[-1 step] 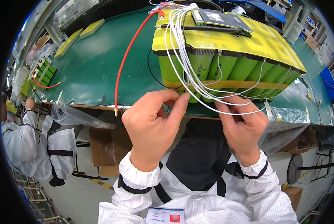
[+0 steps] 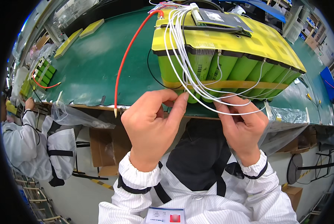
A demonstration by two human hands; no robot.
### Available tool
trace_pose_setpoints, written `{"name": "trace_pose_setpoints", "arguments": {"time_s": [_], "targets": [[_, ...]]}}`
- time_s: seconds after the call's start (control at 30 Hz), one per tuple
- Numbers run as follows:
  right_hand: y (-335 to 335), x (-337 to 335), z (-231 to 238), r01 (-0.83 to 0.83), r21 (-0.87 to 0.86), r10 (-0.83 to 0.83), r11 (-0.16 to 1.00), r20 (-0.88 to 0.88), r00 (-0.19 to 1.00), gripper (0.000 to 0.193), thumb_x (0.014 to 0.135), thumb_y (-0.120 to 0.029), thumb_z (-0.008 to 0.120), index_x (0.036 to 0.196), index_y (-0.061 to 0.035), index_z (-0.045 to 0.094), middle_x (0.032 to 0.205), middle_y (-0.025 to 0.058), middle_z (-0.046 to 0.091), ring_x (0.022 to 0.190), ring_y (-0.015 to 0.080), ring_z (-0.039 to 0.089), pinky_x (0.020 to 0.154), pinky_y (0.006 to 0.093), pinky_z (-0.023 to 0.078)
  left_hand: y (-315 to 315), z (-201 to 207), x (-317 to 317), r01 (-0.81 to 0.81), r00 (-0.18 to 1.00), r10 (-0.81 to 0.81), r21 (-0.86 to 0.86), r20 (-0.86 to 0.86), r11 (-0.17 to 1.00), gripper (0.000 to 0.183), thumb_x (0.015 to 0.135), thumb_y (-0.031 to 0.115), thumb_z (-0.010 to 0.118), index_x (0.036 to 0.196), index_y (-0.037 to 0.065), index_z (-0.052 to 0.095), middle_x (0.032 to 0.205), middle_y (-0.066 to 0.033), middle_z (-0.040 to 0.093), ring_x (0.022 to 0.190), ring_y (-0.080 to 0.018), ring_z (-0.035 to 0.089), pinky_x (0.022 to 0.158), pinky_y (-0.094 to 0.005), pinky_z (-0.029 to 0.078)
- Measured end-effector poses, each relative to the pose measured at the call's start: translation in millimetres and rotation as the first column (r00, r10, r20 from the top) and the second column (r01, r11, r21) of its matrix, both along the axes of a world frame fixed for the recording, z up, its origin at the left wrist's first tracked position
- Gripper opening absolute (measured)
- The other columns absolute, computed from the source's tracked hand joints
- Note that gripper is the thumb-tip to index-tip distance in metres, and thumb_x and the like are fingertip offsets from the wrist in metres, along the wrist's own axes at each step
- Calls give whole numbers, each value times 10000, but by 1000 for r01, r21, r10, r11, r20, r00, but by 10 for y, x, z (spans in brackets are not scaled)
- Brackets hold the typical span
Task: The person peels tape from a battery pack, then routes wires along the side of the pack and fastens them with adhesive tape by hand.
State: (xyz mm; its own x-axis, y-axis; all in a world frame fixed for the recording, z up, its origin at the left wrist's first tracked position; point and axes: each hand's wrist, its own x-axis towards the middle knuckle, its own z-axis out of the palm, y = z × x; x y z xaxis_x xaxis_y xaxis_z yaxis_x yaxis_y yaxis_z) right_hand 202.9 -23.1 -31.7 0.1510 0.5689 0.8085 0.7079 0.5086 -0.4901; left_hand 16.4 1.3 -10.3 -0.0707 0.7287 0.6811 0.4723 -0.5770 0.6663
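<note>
A battery pack of green cylindrical cells [image 2: 241,72] stands on the green-topped bench, with a yellow cover [image 2: 215,41] over it and a yellow tape band round its lower part. White wires [image 2: 185,63] hang in a loose bundle down its near side. At its lower left corner my left hand [image 2: 150,121] is closed, thumb and forefinger pinched; what lies between them is hidden. My right hand [image 2: 245,123] pinches the white wires below the pack's near side. A thin black wire [image 2: 152,69] curves down towards the left fingertips.
A red cable [image 2: 124,61] with a bare tip hangs over the bench edge. On top sits a flat circuit module [image 2: 221,18]. Further left, another person [image 2: 30,142] is beside a smaller green cell pack [image 2: 45,72]. Plastic film [image 2: 286,115] drapes over the edge at right.
</note>
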Motion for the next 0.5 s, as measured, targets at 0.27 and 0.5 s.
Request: {"name": "trace_pose_setpoints", "arguments": {"time_s": [0.27, 0.5], "targets": [[-69, -3, -5, -72, -7, 72, 997, 9, 997, 231, 738, -24, 850, 947, -33, 752, 743, 61, 712, 486, 107, 581, 445, 230, 426, -94, -10, -47, 97, 995, -97, -35, 11, 995, 170, 770, 71, 853, 878, 7, 737, 624, -45, 650, 468, -85, 531, 443, -235, 383], [-73, 103, -57, -91, 121, 99, 989, -64, 993, 408, 754, -33, 868, 1109, 35, 678, 789, 65, 690, 494, 54, 508, 434, 194, 386, -241, 25, 236, 400, 909, -327, -322, 257, 858, 263, 875, 44, 740, 1123, -34, 708, 622, -70, 675, 507, -68, 613, 502, -224, 474]]}}
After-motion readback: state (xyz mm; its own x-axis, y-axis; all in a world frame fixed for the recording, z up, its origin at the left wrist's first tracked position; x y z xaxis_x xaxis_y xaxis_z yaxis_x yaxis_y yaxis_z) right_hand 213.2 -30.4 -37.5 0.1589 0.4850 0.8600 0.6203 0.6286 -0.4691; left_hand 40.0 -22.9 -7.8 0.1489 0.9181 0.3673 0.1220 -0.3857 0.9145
